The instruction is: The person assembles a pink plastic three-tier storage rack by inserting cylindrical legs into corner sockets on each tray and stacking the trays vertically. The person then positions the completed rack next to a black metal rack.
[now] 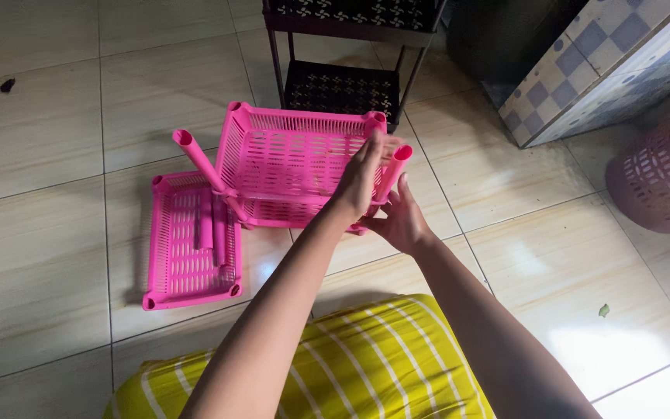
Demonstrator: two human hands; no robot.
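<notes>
Assembly of a pink plastic rack looks to be in hand: the left hand (362, 174) lies flat-fingered over the near right corner of an upturned pink slotted tray (292, 159), pressing by the pink leg tube (395, 172) that rises there, while the right hand (401, 221) cups loosely beneath the same corner, fingers part-curled; whether it truly grips the tube I cannot tell. Another tube (199, 161) slants up at the tray's left. A second pink tray (191, 242) rests flat on the tiled floor (40, 233), loose tubes lying inside. Seating this tube likely calls for squaring it to its socket, which the left hand hides. Behind stands a black metal rack (343, 85), cut off above.
</notes>
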